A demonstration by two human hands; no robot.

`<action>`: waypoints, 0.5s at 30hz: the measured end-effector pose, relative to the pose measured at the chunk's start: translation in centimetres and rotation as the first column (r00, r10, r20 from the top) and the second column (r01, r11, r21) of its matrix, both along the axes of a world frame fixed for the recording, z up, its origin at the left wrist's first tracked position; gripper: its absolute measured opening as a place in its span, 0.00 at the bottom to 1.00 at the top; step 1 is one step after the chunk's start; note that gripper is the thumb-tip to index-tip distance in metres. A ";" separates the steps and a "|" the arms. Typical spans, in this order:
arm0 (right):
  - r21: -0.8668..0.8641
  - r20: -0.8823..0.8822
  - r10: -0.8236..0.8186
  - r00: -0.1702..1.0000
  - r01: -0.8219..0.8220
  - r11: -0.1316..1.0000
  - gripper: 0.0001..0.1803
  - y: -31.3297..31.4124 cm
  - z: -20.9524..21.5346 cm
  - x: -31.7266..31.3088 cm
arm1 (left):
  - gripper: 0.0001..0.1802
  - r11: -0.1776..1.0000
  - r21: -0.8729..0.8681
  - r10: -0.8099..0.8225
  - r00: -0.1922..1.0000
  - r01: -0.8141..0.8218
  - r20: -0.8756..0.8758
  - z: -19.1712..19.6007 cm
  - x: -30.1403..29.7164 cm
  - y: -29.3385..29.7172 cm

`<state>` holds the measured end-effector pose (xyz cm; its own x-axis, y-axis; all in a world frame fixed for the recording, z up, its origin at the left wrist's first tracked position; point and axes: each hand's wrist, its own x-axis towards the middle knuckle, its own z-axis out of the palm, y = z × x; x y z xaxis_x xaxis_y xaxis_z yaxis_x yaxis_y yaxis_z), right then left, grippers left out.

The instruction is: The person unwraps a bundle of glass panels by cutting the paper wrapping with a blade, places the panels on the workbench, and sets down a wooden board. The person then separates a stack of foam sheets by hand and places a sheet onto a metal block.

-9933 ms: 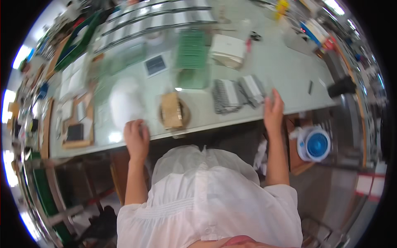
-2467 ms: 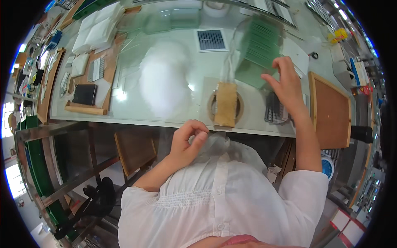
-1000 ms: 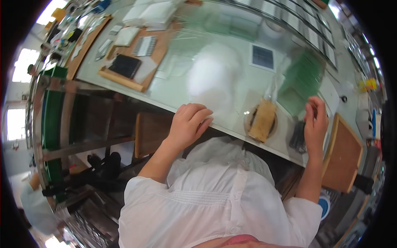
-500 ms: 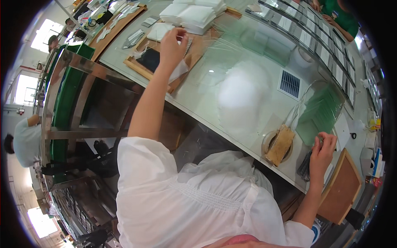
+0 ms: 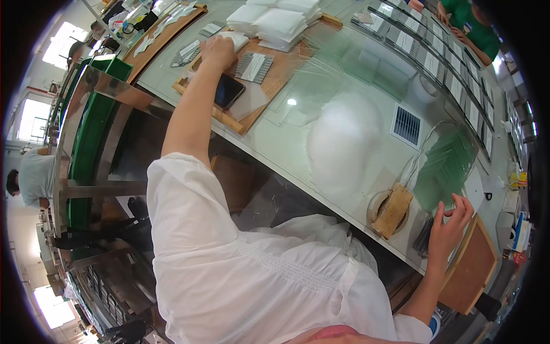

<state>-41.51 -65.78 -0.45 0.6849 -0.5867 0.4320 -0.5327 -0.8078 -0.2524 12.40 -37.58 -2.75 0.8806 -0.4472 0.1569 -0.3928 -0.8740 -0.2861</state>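
My left hand [image 5: 219, 53] reaches over the wooden tray at the far left. Its fingers curl down at the edge of a white packet of sheets [image 5: 234, 40]; their tips are hidden, and I cannot tell what they grip. Beside it lie a grey striped panel with a white strip across it [image 5: 254, 67] and a dark phone [image 5: 229, 92]. My right hand [image 5: 451, 228] hovers at the near right with fingers apart, holding nothing. Close to it are a dark bundle [image 5: 423, 238] and a fan of green-tinted glass panes [image 5: 444, 169].
Stacks of white packets [image 5: 275, 23] stand behind the tray. A tan block [image 5: 393, 212] rests over a round holder near the table edge. A blue striped panel [image 5: 406, 125] lies mid-table. Racks of panels [image 5: 432, 49] line the far side, by a person in green [image 5: 470, 26].
My left hand has moved left and down onto the edge of the white packet, uncovering the striped panel and phone. My right hand has stayed nearly in place, its fingers spread more.
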 end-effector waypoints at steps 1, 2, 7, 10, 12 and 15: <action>-0.029 0.007 0.025 1.000 -0.024 0.999 0.17 0.2 0.2 0.0 | 0.19 0.999 0.047 -0.008 1.000 0.009 -0.017 0.5 0.1 -0.6; -0.029 0.007 0.029 1.000 -0.029 0.999 0.17 0.3 0.2 -0.1 | 0.17 0.995 0.094 -0.015 0.999 0.018 -0.034 0.7 0.2 -1.0; 0.046 0.028 0.016 0.999 -0.017 0.999 0.17 0.7 0.0 -0.9 | 0.13 0.992 0.095 -0.079 0.996 0.083 -0.047 -1.0 3.1 -1.2; -0.023 0.045 0.064 0.997 -0.063 0.998 0.16 0.3 -0.3 -1.9 | 0.15 0.995 0.054 -0.074 0.989 0.081 -0.128 -1.0 3.5 -1.5; -0.028 0.060 0.065 0.996 -0.063 0.998 0.15 0.3 -0.4 -2.2 | 0.16 0.994 0.030 -0.095 0.982 0.101 -0.165 -0.7 3.3 -1.7; -0.032 0.055 0.065 0.996 -0.063 0.997 0.15 0.3 -0.2 -2.2 | 0.16 0.996 0.006 -0.091 0.985 0.093 -0.143 -0.4 2.2 -1.9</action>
<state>-43.71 -65.48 -0.68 0.6953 -0.5284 0.4872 -0.4653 -0.8476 -0.2552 14.60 -39.49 -3.16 0.8487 -0.5282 0.0261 -0.5088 -0.8290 -0.2324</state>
